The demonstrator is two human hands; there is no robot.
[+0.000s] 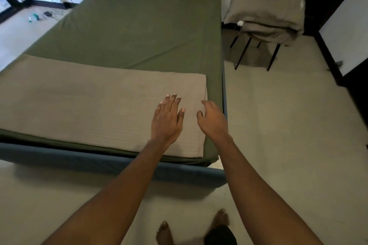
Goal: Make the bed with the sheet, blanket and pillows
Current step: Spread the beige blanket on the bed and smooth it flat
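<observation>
The bed (111, 163), which has a blue frame, is covered by a green sheet (129, 32) spread over the whole mattress, with a few creases toward the right side. A folded beige blanket (79, 101) is laid flat across the near end of the sheet, and its right edge is kept just short of the bed's right side. On the pale floor (288, 135) a black-legged chair (242, 51) is placed beside the bed, and a small dark device (47, 14) with cables and a teal object (33, 17) are seen near the window.
</observation>
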